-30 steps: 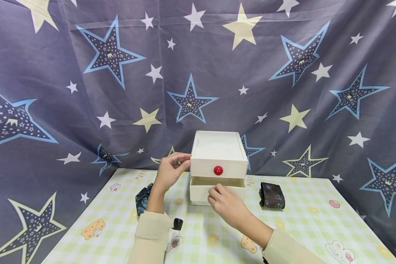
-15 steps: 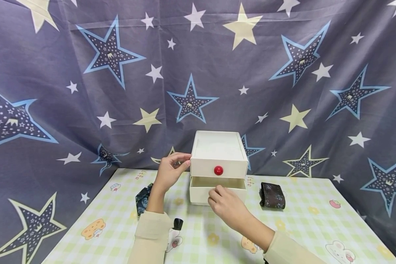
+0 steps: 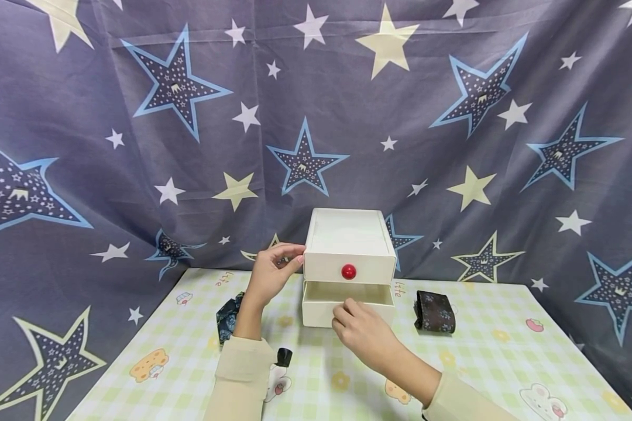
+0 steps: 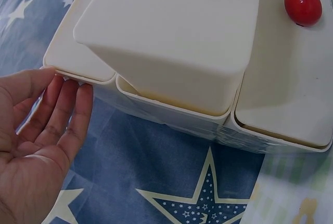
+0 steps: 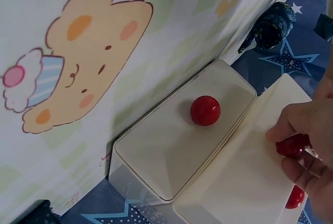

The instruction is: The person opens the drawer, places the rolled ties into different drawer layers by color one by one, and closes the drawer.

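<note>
middle drawer (image 3: 318,313) (pale inside (image 3: 363,292) showing) juts out; right fingers (image 5: 292,120) pinch its knob (image 5: 292,147)

a starry curtain (image 3: 358,128) round a checked tablecloth (image 3: 484,362) marks a screened-off tabletop booth.

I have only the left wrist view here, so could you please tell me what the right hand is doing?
Observer: In the right wrist view, the right hand pinches the red knob of the open middle drawer.
Operator: Thank you; does anything lie on the table to the right of the drawer unit?
Observer: Yes, the head view shows a dark folded item with a floral pattern there.
Operator: And could you kindly check near the left forearm?
Observer: A dark blue patterned item lies to the left of it, partly hidden by it in the head view.
</note>
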Demonstrator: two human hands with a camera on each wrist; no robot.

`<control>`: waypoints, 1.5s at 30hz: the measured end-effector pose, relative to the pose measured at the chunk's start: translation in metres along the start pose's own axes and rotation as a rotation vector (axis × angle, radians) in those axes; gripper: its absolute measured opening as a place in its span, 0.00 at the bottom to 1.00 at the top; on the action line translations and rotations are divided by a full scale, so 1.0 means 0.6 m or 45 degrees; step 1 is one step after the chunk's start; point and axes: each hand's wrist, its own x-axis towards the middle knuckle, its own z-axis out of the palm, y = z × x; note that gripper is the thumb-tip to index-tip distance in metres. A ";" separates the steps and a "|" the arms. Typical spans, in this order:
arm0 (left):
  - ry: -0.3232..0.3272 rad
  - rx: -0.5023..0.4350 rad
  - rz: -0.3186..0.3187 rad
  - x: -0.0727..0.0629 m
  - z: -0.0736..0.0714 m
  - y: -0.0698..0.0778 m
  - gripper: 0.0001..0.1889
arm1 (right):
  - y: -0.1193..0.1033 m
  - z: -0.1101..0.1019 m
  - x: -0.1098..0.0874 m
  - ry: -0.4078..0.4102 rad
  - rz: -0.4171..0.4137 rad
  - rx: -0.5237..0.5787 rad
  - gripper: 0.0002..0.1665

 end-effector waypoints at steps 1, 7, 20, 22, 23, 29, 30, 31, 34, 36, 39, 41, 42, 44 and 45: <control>0.000 0.001 0.005 0.000 0.000 0.000 0.12 | 0.000 -0.001 -0.001 -0.003 -0.002 0.002 0.04; -0.004 -0.004 0.038 0.000 0.000 -0.002 0.11 | -0.001 -0.003 -0.002 -0.013 -0.006 0.007 0.04; -0.008 -0.022 0.026 0.001 -0.001 -0.002 0.12 | -0.008 -0.013 -0.005 -0.027 -0.002 0.009 0.07; -0.009 -0.022 0.022 0.001 -0.001 -0.001 0.12 | -0.009 -0.014 -0.006 -0.033 -0.003 0.012 0.07; -0.009 -0.020 0.021 0.000 -0.001 -0.002 0.12 | -0.009 -0.014 -0.006 -0.033 -0.003 0.012 0.07; -0.010 -0.010 0.023 0.000 -0.001 -0.001 0.12 | -0.011 -0.017 -0.008 -0.030 -0.011 0.007 0.06; -0.011 -0.010 0.026 0.001 0.000 -0.001 0.12 | -0.011 -0.018 -0.008 -0.031 -0.014 0.003 0.06; -0.012 -0.012 0.029 0.001 0.000 -0.001 0.12 | -0.011 -0.019 -0.008 -0.030 -0.017 -0.002 0.06; -0.014 -0.018 0.033 0.002 0.000 0.000 0.12 | -0.011 -0.021 -0.009 -0.025 -0.027 -0.011 0.05; -0.013 -0.022 0.032 0.002 0.000 0.000 0.12 | -0.012 -0.022 -0.010 -0.019 -0.035 -0.011 0.05; -0.011 -0.026 0.030 0.002 0.000 0.000 0.12 | -0.014 -0.023 -0.013 -0.016 -0.043 -0.001 0.04; -0.010 -0.027 0.027 0.001 0.000 -0.001 0.12 | -0.015 -0.025 -0.014 -0.015 -0.045 0.006 0.04; -0.009 -0.027 0.025 0.001 -0.001 -0.001 0.12 | -0.016 -0.026 -0.015 -0.014 -0.046 0.006 0.04; -0.008 -0.023 0.019 0.001 -0.001 -0.001 0.11 | -0.017 -0.027 -0.015 -0.010 -0.046 0.010 0.05; -0.009 -0.022 0.017 0.001 -0.001 0.000 0.12 | -0.018 -0.028 -0.016 -0.007 -0.046 0.010 0.05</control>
